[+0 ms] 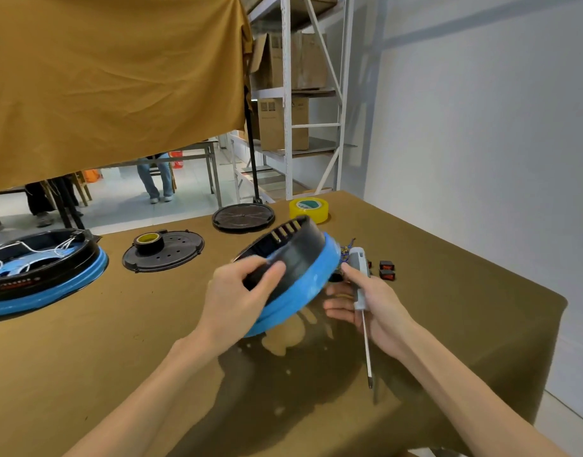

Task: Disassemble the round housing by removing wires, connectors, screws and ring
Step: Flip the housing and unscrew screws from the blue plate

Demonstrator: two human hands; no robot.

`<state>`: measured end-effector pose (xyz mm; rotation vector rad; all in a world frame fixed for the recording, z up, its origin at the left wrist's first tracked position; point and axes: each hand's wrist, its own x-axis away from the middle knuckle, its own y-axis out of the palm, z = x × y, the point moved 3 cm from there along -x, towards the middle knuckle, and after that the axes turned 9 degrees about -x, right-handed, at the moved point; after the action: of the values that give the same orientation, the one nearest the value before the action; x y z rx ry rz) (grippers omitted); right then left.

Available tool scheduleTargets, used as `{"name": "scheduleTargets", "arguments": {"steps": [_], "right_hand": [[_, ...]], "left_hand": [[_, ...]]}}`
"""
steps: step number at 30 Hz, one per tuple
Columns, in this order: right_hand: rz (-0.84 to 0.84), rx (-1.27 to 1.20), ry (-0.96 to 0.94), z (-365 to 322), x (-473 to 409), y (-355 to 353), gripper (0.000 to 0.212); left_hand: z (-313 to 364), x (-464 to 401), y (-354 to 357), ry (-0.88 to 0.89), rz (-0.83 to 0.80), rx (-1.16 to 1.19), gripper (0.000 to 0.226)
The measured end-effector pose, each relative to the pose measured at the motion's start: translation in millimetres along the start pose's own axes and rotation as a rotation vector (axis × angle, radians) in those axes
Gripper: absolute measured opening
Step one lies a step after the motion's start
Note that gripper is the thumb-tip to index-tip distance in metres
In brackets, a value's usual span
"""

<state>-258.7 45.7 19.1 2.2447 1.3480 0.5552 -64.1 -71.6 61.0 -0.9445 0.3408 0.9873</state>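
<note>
Both bare arms reach forward. The left hand (pixel 242 291) grips the tilted round housing (pixel 293 268) from the left, thumb on top. The right hand (pixel 372 305), just right of it, holds a screwdriver (pixel 362 301), fingers maybe loosely curled.

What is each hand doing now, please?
Left hand: grips the round housing, tilted off the table.
Right hand: holds the screwdriver, tip pointing toward the person.
</note>
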Motion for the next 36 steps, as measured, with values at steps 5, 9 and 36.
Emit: {"name": "scheduleTargets", "arguments": {"steps": [5, 9, 36], "right_hand": [[0.013, 0.197, -0.169, -15.8, -7.1, 24.5, 0.025], [0.179, 0.62, -0.362, -28.5, -15.2, 22.6, 0.034], [0.259, 1.512, -0.754, -60.0, -30.2, 40.0, 0.028]], "left_hand": [[1.8, -14.6, -27.3, -0.568, 0.113, 0.635, 0.045], [-19.0, 0.9, -22.8, -0.946, -0.041, 1.002, 0.054], [-107.4, 29.1, -6.1, -1.095, -0.436, 0.636, 0.085]]}}
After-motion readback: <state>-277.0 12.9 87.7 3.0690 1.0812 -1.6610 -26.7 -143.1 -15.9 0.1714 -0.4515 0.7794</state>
